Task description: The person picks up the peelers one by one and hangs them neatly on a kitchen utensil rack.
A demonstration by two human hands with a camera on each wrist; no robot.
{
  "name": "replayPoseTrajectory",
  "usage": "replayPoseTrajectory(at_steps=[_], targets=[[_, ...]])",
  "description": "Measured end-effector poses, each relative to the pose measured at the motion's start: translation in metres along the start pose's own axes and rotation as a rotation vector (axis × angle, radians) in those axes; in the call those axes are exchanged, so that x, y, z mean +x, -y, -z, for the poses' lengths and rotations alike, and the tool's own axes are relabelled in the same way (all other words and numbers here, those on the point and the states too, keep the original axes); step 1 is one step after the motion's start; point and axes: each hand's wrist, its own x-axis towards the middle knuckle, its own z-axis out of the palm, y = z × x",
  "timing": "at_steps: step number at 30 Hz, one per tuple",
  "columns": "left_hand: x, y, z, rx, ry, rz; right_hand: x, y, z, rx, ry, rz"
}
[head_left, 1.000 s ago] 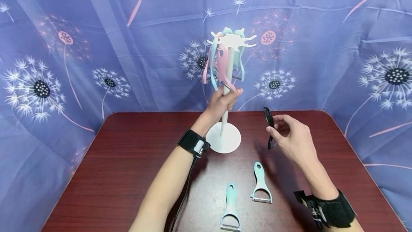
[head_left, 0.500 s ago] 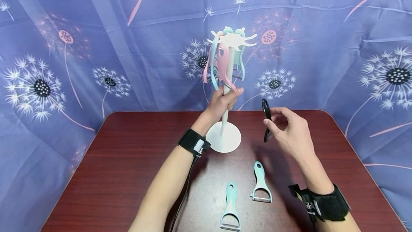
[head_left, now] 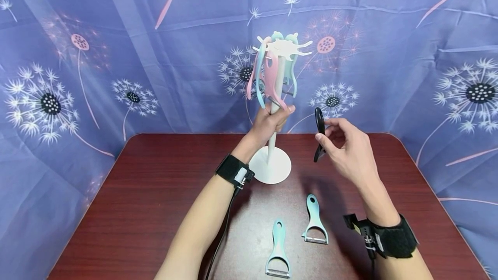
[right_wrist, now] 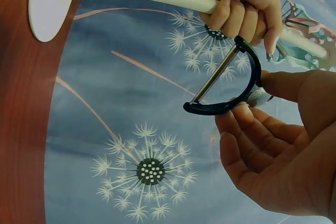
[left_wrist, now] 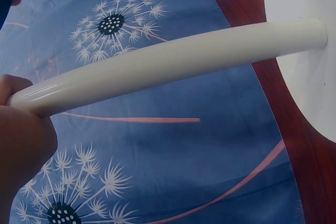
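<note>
My left hand (head_left: 269, 125) grips the pole of a white rack (head_left: 272, 165), its fingers wrapped round just below the hanging peelers; the left wrist view shows the pole (left_wrist: 157, 64) running down to its round base. From the rack's hooks hang several peelers: a pink peeler (head_left: 270, 74), a light blue one (head_left: 259, 77) and green ones (head_left: 289, 72) behind. Right of the rack, in the air, my right hand (head_left: 348, 148) pinches a black peeler (head_left: 319, 128) between thumb and fingers. Its metal blade (right_wrist: 214, 74) faces the pole in the right wrist view.
Two light teal peelers lie on the dark red table (head_left: 155, 202) in front: a nearer peeler (head_left: 278, 245) and a farther peeler (head_left: 313, 217). Some hooks (head_left: 305, 47) on the rack's right side carry nothing. A dandelion-print cloth (head_left: 186, 77) hangs behind the table.
My right hand has risen and moved slightly left toward the rack, carrying the black peeler. The left hand keeps its hold on the pole.
</note>
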Motion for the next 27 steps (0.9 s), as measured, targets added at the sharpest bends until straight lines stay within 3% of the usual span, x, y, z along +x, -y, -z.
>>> replayPoseTrajectory(at_steps=[19,27], targets=[[-0.001,-0.001,0.0,-0.021,-0.006,0.01,0.018,0.019,0.009,0.048,-0.016,0.049],[-0.001,0.0,-0.001,-0.023,-0.004,0.0,0.023,0.024,0.012,0.064,-0.059,0.094]])
